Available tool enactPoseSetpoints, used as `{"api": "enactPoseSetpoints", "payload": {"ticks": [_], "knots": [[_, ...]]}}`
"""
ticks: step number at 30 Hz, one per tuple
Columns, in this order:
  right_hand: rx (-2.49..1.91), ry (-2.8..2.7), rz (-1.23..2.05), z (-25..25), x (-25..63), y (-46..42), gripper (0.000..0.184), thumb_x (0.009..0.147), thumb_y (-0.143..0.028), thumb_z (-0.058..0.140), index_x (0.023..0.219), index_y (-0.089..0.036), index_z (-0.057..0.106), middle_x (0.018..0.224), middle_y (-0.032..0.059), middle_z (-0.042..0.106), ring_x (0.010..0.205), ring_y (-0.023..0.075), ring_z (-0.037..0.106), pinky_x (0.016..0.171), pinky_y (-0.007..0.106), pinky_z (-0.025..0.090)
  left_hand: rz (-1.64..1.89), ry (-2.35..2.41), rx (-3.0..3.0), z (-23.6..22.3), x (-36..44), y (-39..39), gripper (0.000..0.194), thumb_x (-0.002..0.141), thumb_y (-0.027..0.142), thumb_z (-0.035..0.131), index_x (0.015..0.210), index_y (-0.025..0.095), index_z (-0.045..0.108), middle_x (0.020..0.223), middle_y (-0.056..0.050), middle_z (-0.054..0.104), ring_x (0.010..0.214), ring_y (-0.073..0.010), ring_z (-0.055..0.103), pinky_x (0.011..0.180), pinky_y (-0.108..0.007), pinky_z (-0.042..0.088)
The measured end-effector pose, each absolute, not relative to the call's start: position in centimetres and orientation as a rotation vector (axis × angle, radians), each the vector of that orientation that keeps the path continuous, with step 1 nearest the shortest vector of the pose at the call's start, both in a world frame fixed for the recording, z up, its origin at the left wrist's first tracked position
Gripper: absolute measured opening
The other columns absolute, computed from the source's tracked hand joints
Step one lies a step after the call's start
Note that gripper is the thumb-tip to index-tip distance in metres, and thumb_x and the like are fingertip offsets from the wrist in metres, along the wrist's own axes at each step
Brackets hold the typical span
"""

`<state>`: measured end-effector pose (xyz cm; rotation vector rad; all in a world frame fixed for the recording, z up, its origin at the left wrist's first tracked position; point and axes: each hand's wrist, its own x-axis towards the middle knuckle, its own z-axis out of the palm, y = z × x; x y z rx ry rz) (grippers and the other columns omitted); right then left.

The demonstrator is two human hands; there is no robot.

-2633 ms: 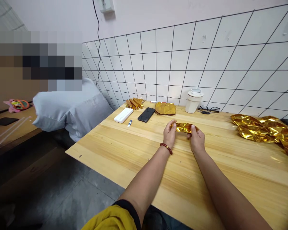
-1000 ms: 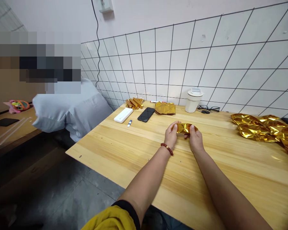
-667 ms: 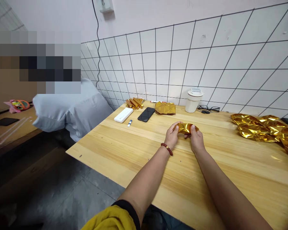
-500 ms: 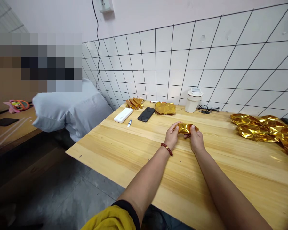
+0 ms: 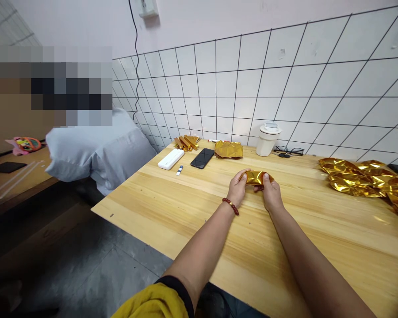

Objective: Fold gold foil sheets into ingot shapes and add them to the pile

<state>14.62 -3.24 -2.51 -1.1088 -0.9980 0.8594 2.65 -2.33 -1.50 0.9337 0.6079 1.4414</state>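
Observation:
A small piece of folded gold foil paper (image 5: pixel 255 177) is stretched between my two hands, just above the wooden table. My left hand (image 5: pixel 237 185), with a dark red bead bracelet at the wrist, grips its left end with the thumb on top. On the other end, my right hand (image 5: pixel 271 191) pinches with its thumb over the near face; its other fingers are mostly hidden behind and under the foil. Beyond my hands lies a flat stack of gold foil sheets (image 5: pixel 228 149). Narrow folded gold strips (image 5: pixel 186 142) are piled at the far left corner.
On the table (image 5: pixel 172 207) are a white power bank (image 5: pixel 171 159), a black phone (image 5: pixel 202 158), a small blue-and-white stick (image 5: pixel 179 170), a lidded white cup (image 5: pixel 268 140), eyeglasses (image 5: pixel 289 151) and puffed gold foil pieces (image 5: pixel 354 179) at right. Another person's grey-blue sleeve (image 5: pixel 102 145) is at left.
Almost nothing differs. Both hands keep their hold on the foil in the same place, and the view has shifted very slightly.

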Motion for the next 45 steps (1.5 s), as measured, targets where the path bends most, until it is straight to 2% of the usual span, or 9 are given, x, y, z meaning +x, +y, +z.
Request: {"api": "enactPoseSetpoints", "payload": {"ticks": [12, 23, 35, 45], "knots": [[-1.100, -0.990, 0.871, -2.5, 14.6, -3.3, 0.059, 0.079, -0.075, 0.056, 0.083, -0.017, 0.064, 0.055, -0.0002, 0.060, 0.049, 0.0147, 0.055, 0.051, 0.028, 0.046, 1.439, 0.621, 0.931, -1.1, 2.6, -2.5, 0.038, 0.077, 0.047, 0.075, 0.102, 0.019, 0.074, 0.112, -0.009, 0.071, 0.103, -0.0225, 0.064, 0.104, -0.043, 0.045], [-1.097, -0.993, 0.880, -2.4, 14.6, -3.3, 0.057, 0.080, -0.074, 0.056, 0.085, -0.017, 0.065, 0.056, -0.0013, 0.061, 0.049, 0.0142, 0.054, 0.051, 0.028, 0.046, 1.419, 0.629, 0.857, -0.6, 2.6, -2.7, 0.030, 0.078, 0.039, 0.076, 0.099, 0.018, 0.074, 0.106, -0.009, 0.072, 0.100, -0.0220, 0.065, 0.101, -0.042, 0.046], [-1.103, -1.000, 0.892, -2.1, 14.4, -3.4, 0.061, 0.076, -0.077, 0.058, 0.086, -0.017, 0.065, 0.062, 0.0014, 0.063, 0.049, 0.0147, 0.055, 0.052, 0.030, 0.047, 1.426, 0.608, 0.871, -0.6, 2.5, -2.8, 0.035, 0.076, 0.043, 0.076, 0.100, 0.017, 0.073, 0.113, -0.011, 0.071, 0.105, -0.0238, 0.066, 0.102, -0.043, 0.047], [-1.098, -1.008, 0.914, -2.1, 14.6, -3.5, 0.064, 0.080, -0.079, 0.050, 0.084, -0.017, 0.066, 0.062, 0.0023, 0.065, 0.052, 0.0160, 0.057, 0.055, 0.030, 0.049, 1.405, 0.602, 0.821, 0.0, 2.3, -3.1, 0.035, 0.073, 0.042, 0.079, 0.098, 0.017, 0.073, 0.113, -0.010, 0.072, 0.103, -0.0241, 0.066, 0.100, -0.043, 0.048]]}}
